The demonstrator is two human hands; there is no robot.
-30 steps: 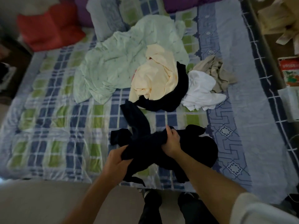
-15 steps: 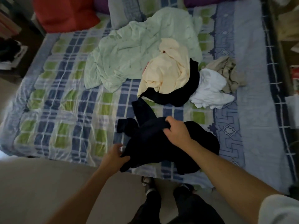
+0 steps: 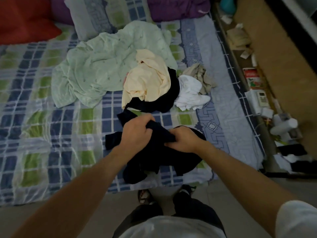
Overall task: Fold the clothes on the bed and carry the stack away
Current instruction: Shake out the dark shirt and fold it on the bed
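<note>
While bunched in both hands, left hand (image 3: 135,130) and right hand (image 3: 184,139) clenching dark navy crumpled cloth garment (image 3: 154,152), could slide off checked bed (image 3: 51,117) edge.

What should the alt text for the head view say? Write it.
Both hands, left hand and right hand, grip a crumpled dark garment at the near edge of a checked bed. Behind it lie unfolded clothes: pale green, cream, white.
</note>
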